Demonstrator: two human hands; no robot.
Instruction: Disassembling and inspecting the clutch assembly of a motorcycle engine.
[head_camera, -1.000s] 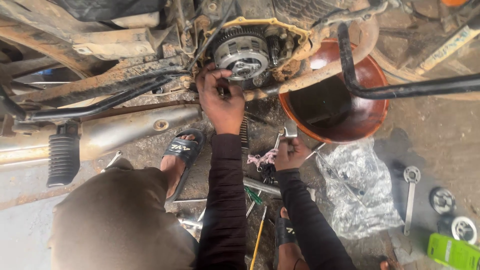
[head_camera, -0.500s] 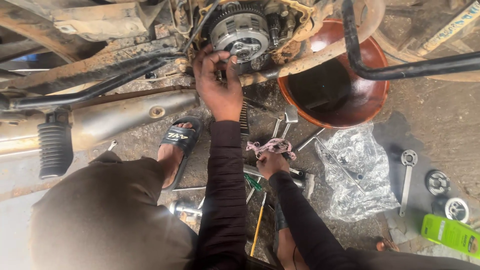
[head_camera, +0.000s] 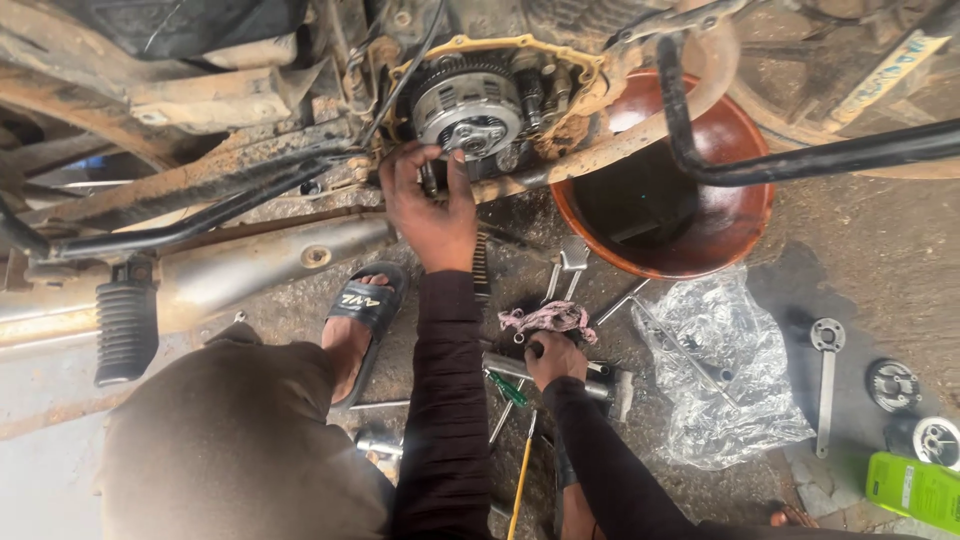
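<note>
My left hand (head_camera: 430, 205) reaches up to the open side of a motorcycle engine, fingers curled at the lower edge of the round clutch assembly (head_camera: 467, 105); what the fingers pinch is hidden. My right hand (head_camera: 553, 355) is down on the ground among loose tools, closed on a metal tool (head_camera: 505, 366) that lies across the dirt. A crumpled pink rag (head_camera: 548, 318) lies just above that hand. A green-handled screwdriver (head_camera: 507, 390) and a yellow-handled tool (head_camera: 522, 470) lie beside my forearm.
An orange-brown basin (head_camera: 715, 235) with dark oil stands right of the engine. A clear plastic sheet (head_camera: 720, 370) holds small parts. Wrench (head_camera: 826, 375), round parts (head_camera: 893, 383) and a green box (head_camera: 915, 490) lie at right. Footpeg (head_camera: 125, 330), exhaust pipe (head_camera: 270, 255), my sandalled foot (head_camera: 360, 305) at left.
My right hand has dropped from near the rag to the tools on the ground and closed on a metal tool. My left hand stays at the clutch.
</note>
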